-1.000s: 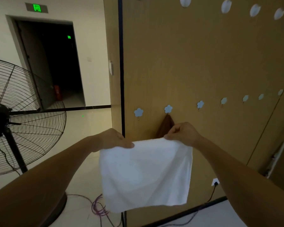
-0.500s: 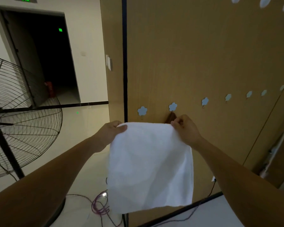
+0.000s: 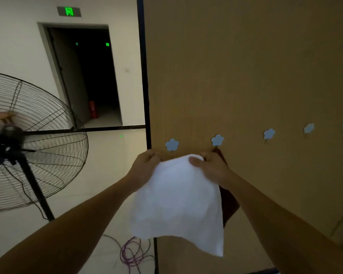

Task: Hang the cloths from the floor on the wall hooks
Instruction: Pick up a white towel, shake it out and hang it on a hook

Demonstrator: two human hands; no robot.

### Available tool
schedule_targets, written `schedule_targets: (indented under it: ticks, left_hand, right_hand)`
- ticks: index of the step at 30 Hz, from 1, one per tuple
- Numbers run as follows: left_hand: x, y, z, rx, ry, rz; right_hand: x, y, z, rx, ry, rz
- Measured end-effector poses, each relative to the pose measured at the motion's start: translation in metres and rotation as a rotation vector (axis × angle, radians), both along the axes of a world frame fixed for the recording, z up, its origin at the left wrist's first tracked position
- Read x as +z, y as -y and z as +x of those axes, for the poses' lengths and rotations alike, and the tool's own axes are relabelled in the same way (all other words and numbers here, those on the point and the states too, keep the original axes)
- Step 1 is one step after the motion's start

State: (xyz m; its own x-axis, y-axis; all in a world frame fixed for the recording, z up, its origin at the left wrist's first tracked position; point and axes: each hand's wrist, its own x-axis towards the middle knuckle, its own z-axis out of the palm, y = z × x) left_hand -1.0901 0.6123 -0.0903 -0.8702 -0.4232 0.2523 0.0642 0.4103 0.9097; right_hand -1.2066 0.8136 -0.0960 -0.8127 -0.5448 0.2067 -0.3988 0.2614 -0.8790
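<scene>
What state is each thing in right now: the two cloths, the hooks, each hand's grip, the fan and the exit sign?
white cloth, held up by its top edge, not yet hung
brown cloth, hanging from the second hook, partly behind the white cloth
left grip, gripping the white cloth's top edge
right grip, gripping the same edge
first hook, bare
third hook, bare
fan, running or not, cannot tell
exit sign, lit green

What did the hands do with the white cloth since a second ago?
The left hand and right hand moved closer together and carried the white cloth up toward the wall. Its top edge is now bunched just under the leftmost flower hook. Both hands kept their grip. The brown cloth stayed hanging from the next hook.
</scene>
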Motion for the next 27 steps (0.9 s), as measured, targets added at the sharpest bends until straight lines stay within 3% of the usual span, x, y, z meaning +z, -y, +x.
schedule_targets:
  ticks: [3, 5, 12, 22, 27]
  left_hand:
    - [-0.006, 0.003, -0.01, 0.002, 0.156, -0.249]
    - [-0.011, 0.005, -0.016, 0.1, 0.144, -0.391]
    - [-0.021, 0.007, -0.051, 0.425, 0.004, -0.485]
    - [-0.051, 0.0, -0.073, 0.572, 0.056, -0.296]
    - [-0.068, 0.001, -0.085, 0.39, 0.316, -0.114]
  right_hand:
    - [-0.006, 0.014, -0.014, -0.004, -0.037, -0.024]
    - [-0.011, 0.024, -0.022, -0.049, -0.083, -0.033]
    - [-0.018, 0.063, -0.042, -0.295, -0.279, 0.028]
    - [-0.046, 0.081, -0.048, -0.432, -0.272, 0.202]
    - [-0.053, 0.083, -0.049, -0.351, -0.126, 0.231]
